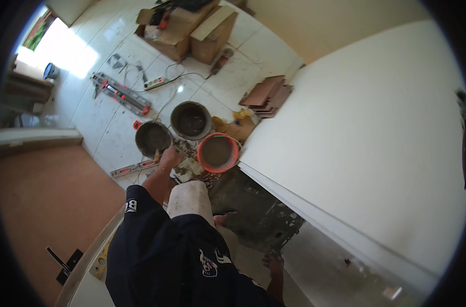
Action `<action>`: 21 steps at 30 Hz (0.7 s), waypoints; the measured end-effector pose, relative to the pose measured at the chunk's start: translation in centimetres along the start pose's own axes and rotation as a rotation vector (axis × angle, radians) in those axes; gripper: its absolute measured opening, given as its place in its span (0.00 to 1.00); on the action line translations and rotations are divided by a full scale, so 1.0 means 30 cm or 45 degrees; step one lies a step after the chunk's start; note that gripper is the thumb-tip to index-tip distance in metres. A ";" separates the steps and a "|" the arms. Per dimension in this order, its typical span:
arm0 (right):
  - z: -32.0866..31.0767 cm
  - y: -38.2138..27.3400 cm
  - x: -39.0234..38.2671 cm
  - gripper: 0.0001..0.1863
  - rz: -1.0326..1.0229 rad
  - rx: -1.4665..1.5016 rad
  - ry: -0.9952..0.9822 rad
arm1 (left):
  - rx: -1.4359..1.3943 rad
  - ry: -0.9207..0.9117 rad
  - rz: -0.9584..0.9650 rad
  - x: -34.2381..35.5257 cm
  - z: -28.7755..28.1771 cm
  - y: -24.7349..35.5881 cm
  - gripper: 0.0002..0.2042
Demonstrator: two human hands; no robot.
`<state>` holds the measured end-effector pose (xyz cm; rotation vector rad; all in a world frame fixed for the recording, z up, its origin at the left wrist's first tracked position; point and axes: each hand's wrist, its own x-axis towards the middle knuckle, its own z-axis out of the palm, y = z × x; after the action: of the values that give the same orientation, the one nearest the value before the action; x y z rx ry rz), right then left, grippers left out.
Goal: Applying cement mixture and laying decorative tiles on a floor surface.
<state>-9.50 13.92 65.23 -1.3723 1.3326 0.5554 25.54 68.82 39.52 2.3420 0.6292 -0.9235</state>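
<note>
My left hand (169, 157) reaches forward to the near rim of a dark bucket (153, 139) with grey mix inside. Its fingers are closed at the rim, around something small and brownish that I cannot make out. Beside that bucket stand a second dark bucket (191, 120), wet inside, and an orange-red bucket (218, 153) filled with smooth grey-brown mix. Low on the right, my right hand (274, 261) has its fingers apart, holding nothing that shows. It is at the edge of a dark, smeared floor patch (258, 212); whether it touches the surface is unclear.
A large white panel (356, 138) fills the right side. Brown tiles (268, 96) are stacked beside it. Left of the buckets lie a spirit level (133, 169) and a tile cutter (121, 94). Farther off are a power strip (155, 83), an angle grinder (221, 60) and cardboard boxes (179, 36).
</note>
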 end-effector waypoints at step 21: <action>-0.219 1.007 0.096 0.12 0.071 1.461 0.703 | 1.492 -0.973 1.939 -0.865 1.275 0.890 0.35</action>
<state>-38.29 13.63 53.58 -0.5090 1.6994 -0.5743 6.31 19.13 42.81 1.9242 -2.1385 -1.2335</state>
